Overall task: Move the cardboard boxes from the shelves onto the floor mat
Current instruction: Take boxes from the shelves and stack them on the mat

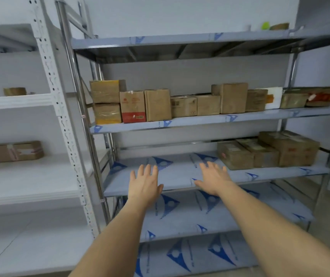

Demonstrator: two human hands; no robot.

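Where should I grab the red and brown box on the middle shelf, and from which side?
Come from the front and above. The red and brown box stands upright, wedged between the stacked taped boxes and a plain brown box, so its sides are blocked. Hook its free top edge, tip it forward, then grip both sides.

— What do we see around us?
— We face a steel rack [180,120] with film-covered shelves against a pale grey wall [180,15].
— And beside it?
— We see a white slotted rack [46,62] on its left, standing over a light tiled floor [20,246].
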